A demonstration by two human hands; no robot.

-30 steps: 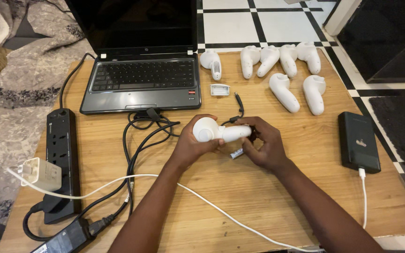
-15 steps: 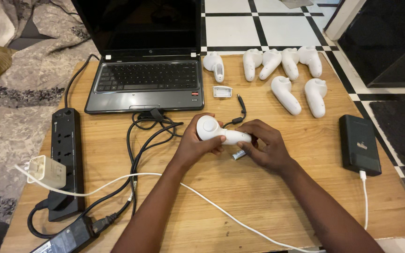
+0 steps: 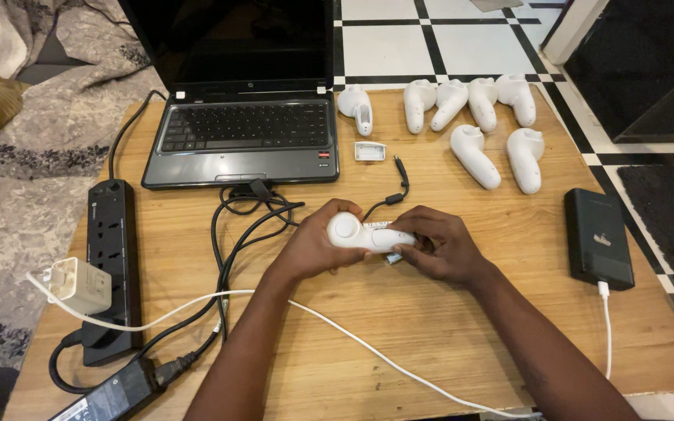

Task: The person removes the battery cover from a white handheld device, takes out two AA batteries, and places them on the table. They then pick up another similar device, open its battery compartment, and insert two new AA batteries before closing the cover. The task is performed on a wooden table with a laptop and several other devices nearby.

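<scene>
White controller (image 3: 362, 232) lies gripped between left hand (image 3: 311, 248) and right hand (image 3: 440, 248), both grasping it.

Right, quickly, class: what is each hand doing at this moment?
Left hand: closed around the round end of the white plastic handheld controller.
Right hand: fingers gripping the controller's handle end.

Just one view here: the wooden surface (image 3: 431, 327) is seen from a head-worn camera, angled steeply down (fairly close), with the laptop (image 3: 243, 117) at the far edge.
</scene>
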